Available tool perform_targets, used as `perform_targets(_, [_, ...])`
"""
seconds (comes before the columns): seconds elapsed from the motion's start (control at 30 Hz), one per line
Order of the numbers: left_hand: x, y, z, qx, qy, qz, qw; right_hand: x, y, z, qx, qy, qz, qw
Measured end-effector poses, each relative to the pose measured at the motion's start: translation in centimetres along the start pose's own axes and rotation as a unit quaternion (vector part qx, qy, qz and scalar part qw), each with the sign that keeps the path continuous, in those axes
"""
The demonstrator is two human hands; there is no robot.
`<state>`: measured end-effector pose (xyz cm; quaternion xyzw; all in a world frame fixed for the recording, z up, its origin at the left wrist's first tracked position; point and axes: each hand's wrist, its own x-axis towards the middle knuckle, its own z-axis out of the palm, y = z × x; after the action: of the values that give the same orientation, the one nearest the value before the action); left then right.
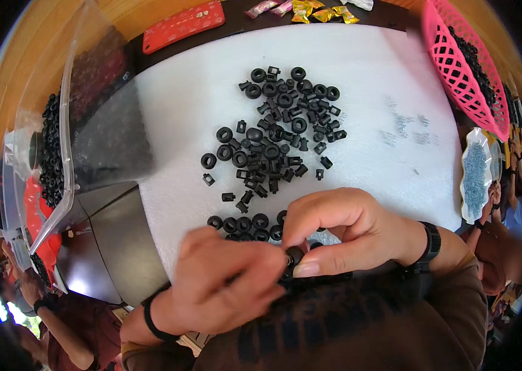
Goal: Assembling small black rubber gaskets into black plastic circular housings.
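My right hand [347, 232] pinches a small black round part [294, 256] between thumb and fingers, above the near edge of the white foam sheet [187, 105]. Beside it my left hand [227, 281] is blurred, its fingers curled in and close to that part; what they hold, if anything, is hidden. Just beyond my hands sits a cluster of black rings [244, 224], partly covered by them. Farther off, a loose pile of black rings and small black slotted pieces [273, 148] spreads over the middle of the sheet.
At the left stands a clear plastic bin [71, 136] holding black parts. A pink lattice basket [458, 77] with black parts is at the far right, near a scalloped dish [476, 176] of small grey-blue pieces. A red case [184, 26] and wrapped sweets [323, 12] lie behind. Other people sit at both sides.
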<state>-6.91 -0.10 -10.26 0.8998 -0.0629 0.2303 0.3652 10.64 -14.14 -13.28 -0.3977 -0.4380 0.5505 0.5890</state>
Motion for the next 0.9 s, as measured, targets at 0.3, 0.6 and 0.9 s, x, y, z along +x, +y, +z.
perform_targets(0.3, [2.4,-5.2,-2.1,0.121,-0.053,-0.24,0.962,-0.4,0.1,-1.7,0.029,0.085,-0.036,0.995])
perform_targets(0.6, [2.2,-5.1,-1.2,0.111,-0.088,-0.249,0.958,-0.3,0.2,-2.2,0.087,0.111,-0.025,0.99])
perform_targets(0.9, [3.7,-3.1,-1.5,-0.037,-0.002,-0.208,0.977,-0.4,-0.3,-1.8,0.135,0.114,-0.013,0.984])
